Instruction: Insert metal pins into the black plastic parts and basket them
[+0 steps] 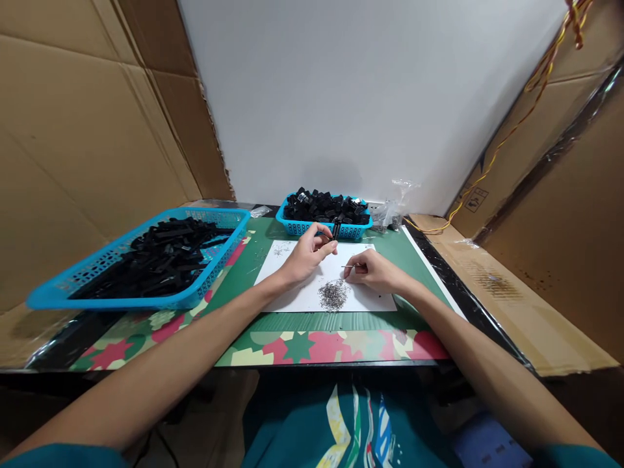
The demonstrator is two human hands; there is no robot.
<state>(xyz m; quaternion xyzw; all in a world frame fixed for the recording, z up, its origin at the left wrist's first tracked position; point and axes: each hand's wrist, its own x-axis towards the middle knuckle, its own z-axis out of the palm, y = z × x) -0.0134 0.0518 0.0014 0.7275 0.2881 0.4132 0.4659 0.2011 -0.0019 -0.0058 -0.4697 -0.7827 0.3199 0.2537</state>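
Observation:
My left hand (312,251) pinches a small black part (336,229) upright above the back of a white sheet (292,296). Lower and to the right, my right hand (366,269) is closed on a thin metal tool (347,266), whose tip points left. Beneath both hands, a pile of tiny metal pieces (333,295) lies on the sheet. A smaller scatter of tiny pieces (281,250) is at the sheet's back left corner. The tool's tip and the black part are apart.
A large blue basket (210,286) of long black parts stands at the left. Behind the sheet, a smaller blue basket (305,229) holds short black parts. Clear plastic bags (390,213) lie beside it. Cardboard walls (560,214) flank the table, and a twisted yellow wire (492,158) hangs at right.

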